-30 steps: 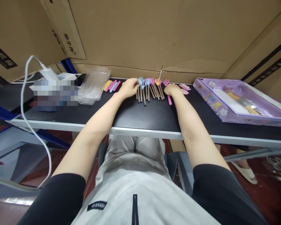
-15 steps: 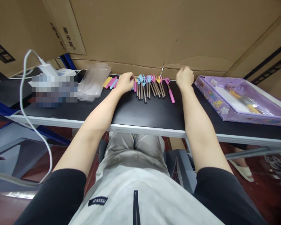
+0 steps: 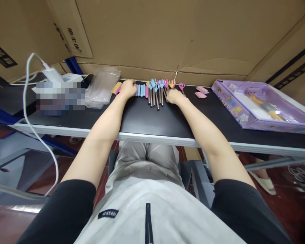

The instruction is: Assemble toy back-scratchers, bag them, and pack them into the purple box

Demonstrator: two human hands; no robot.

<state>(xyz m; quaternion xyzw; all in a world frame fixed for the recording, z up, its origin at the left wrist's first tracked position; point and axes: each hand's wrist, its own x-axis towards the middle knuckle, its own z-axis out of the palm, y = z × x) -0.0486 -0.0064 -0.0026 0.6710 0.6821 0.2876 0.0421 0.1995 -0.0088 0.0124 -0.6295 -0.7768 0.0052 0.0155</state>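
The claws, metal rods with blue, yellow and pink heads, lie in a fanned row on the table, at and just left of the right hand. Half a second ago that hand was clear of them, off to their right; now its bent fingers cover rods at the row's right end, and whether it grips any I cannot tell. A pink head shows just beyond its wrist. The left hand has shifted left along the handles, fingers curled down over some; its hold is hidden too. Blue handles now show just right of it, yellow and pink ones just left. Farther left are bags. The cards, covered by the right arm before, show right of the right hand; the purple box is farther right.
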